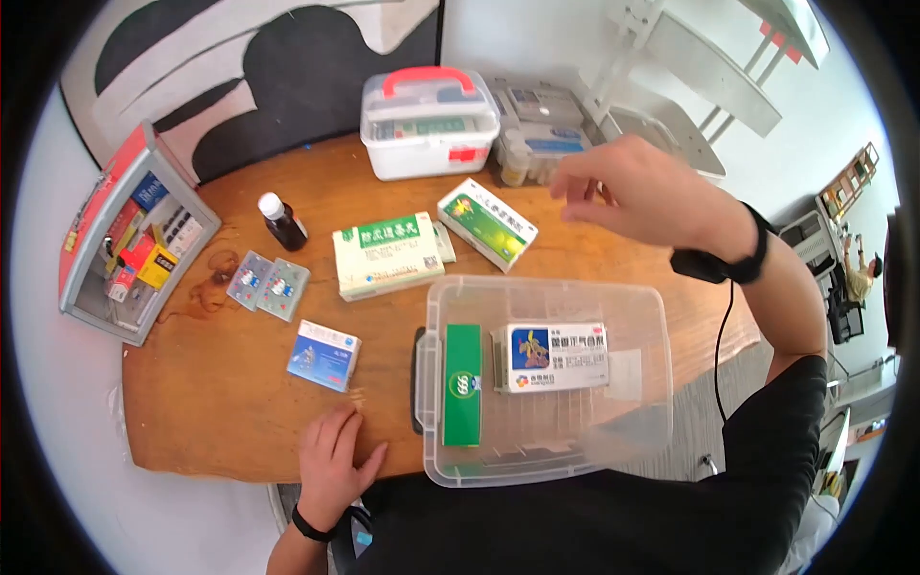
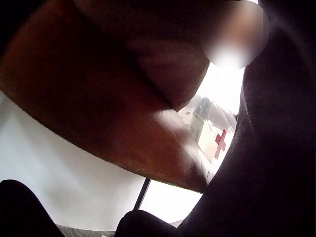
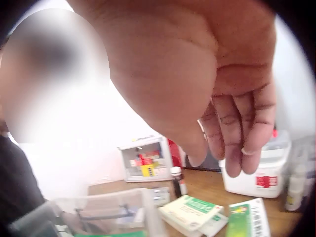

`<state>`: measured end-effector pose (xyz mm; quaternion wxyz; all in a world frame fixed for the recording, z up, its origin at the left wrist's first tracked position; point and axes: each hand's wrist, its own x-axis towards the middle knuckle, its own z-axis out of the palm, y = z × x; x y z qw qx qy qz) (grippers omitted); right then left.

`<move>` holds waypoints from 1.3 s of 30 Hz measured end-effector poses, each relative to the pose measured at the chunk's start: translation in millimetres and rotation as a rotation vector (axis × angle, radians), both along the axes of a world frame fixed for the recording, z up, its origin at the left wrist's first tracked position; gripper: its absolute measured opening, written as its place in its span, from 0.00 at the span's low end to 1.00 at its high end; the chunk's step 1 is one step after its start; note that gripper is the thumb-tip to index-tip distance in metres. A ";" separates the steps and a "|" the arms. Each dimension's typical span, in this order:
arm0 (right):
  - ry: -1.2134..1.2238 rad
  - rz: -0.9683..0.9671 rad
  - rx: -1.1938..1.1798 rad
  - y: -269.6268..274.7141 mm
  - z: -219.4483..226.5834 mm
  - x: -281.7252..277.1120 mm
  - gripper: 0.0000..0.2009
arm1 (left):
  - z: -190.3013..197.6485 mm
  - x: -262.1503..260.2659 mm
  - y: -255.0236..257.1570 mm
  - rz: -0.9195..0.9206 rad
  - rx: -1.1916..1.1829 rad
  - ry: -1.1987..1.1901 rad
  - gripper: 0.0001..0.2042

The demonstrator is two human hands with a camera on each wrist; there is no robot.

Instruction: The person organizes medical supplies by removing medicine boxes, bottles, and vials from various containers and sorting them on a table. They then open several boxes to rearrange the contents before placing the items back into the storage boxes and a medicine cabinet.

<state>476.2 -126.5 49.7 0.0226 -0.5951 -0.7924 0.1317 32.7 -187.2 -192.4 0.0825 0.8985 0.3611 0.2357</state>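
Note:
My right hand point(image 1: 637, 196) is raised over the right part of the table, its fingers loosely bent with nothing between them. Nearest to it lies a green and white medicine box point(image 1: 489, 223). In the right wrist view the fingers point(image 3: 232, 128) hang down above the boxes. My left hand point(image 1: 331, 460) rests on the wood at the front edge, below a blue and white medicine box point(image 1: 326, 355). A clear plastic bin point(image 1: 546, 446) stands before me. Inside are a green 999 box point(image 1: 463, 383) and a white medicine box point(image 1: 551, 356) with a dark blue picture.
A cream and green box point(image 1: 388, 257) lies mid-table. Left of it are a brown bottle point(image 1: 283, 225) and two patterned packets point(image 1: 282, 289). A red-and-grey cabinet point(image 1: 144, 230) stands far left. At the back are a white first-aid box point(image 1: 431, 125) and a clear container point(image 1: 546, 120).

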 end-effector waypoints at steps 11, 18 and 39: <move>-0.157 0.342 -0.593 -69.5 -76.0 -44.3 0.49 | 0.2 3.6 -2.2 0.010 0.060 0.009 0.27; -0.391 0.368 -0.265 -95.4 -129.1 -53.8 0.45 | 0.0 2.9 -1.7 0.017 0.085 -0.004 0.26; -0.075 -0.009 -0.294 -83.1 35.9 -31.8 0.42 | -0.4 1.4 -2.4 -0.004 0.032 0.010 0.25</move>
